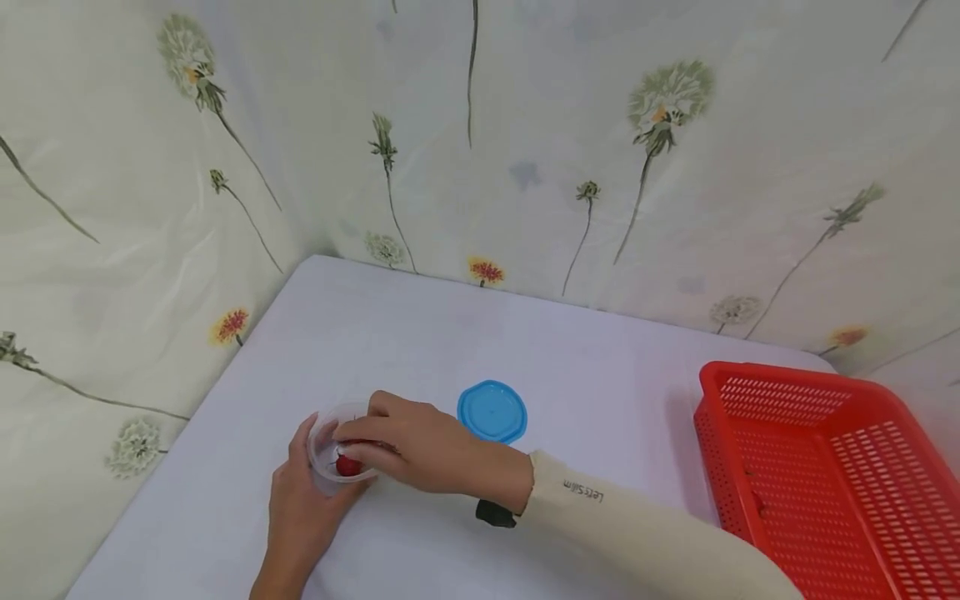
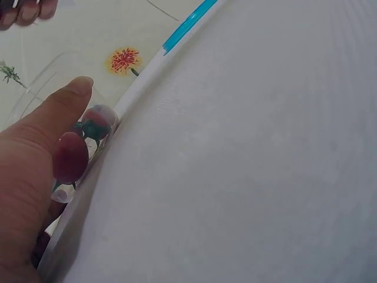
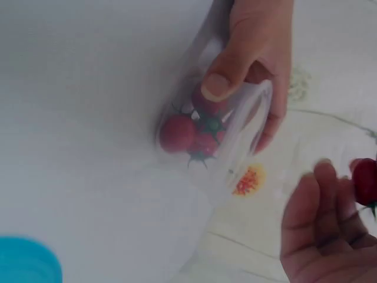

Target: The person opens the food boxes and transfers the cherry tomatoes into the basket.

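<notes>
My left hand (image 1: 300, 508) grips a clear plastic tub (image 1: 320, 462) around its side, the thumb pressed along the wall in both wrist views. Several cherry tomatoes (image 3: 178, 133) with green stalks lie in the bottom of the tub. Over the open mouth reaches my right hand (image 1: 423, 442), fingers bent downward. One more cherry tomato (image 3: 366, 181) is pinched in that hand, partly cut off by the edge of the right wrist view. Behind the right wrist a blue lid (image 1: 492, 411) lies flat on the table.
A red perforated plastic basket (image 1: 795, 475) stands at the right of the white-covered table (image 1: 600, 392); a few small dark red bits show inside its near wall. Flower-printed cloth (image 1: 525, 150) hangs behind and to the left. A dark band (image 1: 495, 513) circles the right wrist.
</notes>
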The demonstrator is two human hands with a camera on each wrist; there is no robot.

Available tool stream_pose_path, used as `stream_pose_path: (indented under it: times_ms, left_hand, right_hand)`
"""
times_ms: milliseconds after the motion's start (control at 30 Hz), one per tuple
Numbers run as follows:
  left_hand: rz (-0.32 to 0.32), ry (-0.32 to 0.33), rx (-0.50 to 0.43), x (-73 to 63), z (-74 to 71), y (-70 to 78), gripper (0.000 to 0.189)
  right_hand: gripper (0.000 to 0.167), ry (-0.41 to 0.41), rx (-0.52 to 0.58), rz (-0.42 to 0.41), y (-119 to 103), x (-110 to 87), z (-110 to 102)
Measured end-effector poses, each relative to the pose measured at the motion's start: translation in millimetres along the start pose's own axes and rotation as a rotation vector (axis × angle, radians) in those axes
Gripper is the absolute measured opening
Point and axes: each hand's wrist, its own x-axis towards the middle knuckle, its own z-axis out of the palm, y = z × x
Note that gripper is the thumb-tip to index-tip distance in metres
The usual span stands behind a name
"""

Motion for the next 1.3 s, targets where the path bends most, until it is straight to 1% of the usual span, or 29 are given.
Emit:
stream_pose_path:
  times_ms: [67, 200, 300, 367, 400, 500, 567, 600, 667, 800, 867, 1000, 1067, 1133, 1233, 1300]
  left_hand:
    - [-0.011, -0.004, 0.017, 0.0, 0.2, 1.1, 0.117]
    - [-0.012, 0.006, 0.041, 1.6, 2.1, 2.1, 0.118]
    - [-0.03, -0.001, 0.049, 3.3, 4.2, 2.8, 0.118]
    - [-0.053, -0.015, 0.048, 4.2, 4.9, 3.3, 0.119]
    - [-0.064, -0.023, 0.045, 4.7, 5.1, 3.6, 0.119]
    - [-0.086, -0.047, 0.035, 5.3, 5.2, 4.4, 0.119]
    - [-0.088, -0.056, 0.028, 5.4, 5.7, 4.4, 0.119]
    - [-0.086, -0.06, 0.025, 5.3, 6.0, 4.5, 0.119]
    - [-0.078, -0.066, 0.018, 5.5, 7.1, 4.4, 0.119]
    - [-0.06, -0.078, 0.021, 5.8, 9.0, 4.3, 0.12]
    - [-0.05, -0.076, 0.026, 6.2, 9.9, 4.3, 0.119]
    - [-0.054, -0.081, 0.025, 5.7, 11.7, 5.3, 0.119]
    - [-0.075, -0.088, 0.024, 4.1, 11.8, 6.0, 0.121]
    - [-0.098, -0.092, 0.027, 2.1, 10.7, 6.7, 0.122]
    - [-0.117, -0.068, 0.031, -0.9, 6.8, 7.0, 0.123]
    - [-0.117, -0.053, 0.029, -1.8, 3.8, 7.0, 0.122]
  right_hand:
    - [0.035, -0.011, 0.047, 0.032, -2.8, -10.3, -11.8]
    - [0.039, -0.061, 0.143, 0.151, -7.6, -32.5, -37.3]
    - [0.038, -0.093, 0.175, 0.246, -8.8, -50.9, -53.6]
    - [0.034, -0.085, 0.168, 0.272, -9.0, -63.8, -62.5]
    - [0.031, -0.07, 0.164, 0.27, -9.0, -70.3, -66.5]
    - [0.023, 0.004, 0.139, 0.221, -8.7, -90.0, -77.9]
    - [0.022, 0.061, 0.124, 0.196, -9.6, -103.7, -85.6]
    - [0.024, 0.086, 0.116, 0.202, -10.5, -110.8, -89.2]
    - [0.029, 0.132, 0.104, 0.262, -13.7, -126.0, -96.6]
    - [0.04, 0.219, 0.046, 0.469, -22.2, -155.6, -109.4]
    - [0.044, 0.276, 0.002, 0.542, -25.3, -169.9, -114.4]
    - [0.043, 0.373, -0.084, 0.605, -28.2, -201.9, -121.7]
    - [0.04, 0.4, -0.112, 0.648, -28.1, -218.5, -125.1]
    - [0.038, 0.424, -0.138, 0.71, -26.6, -233.6, -128.3]
    - [0.038, 0.465, -0.171, 0.799, -20.4, -252.5, -132.3]
    - [0.039, 0.497, -0.203, 0.842, -14.9, -263.7, -135.4]
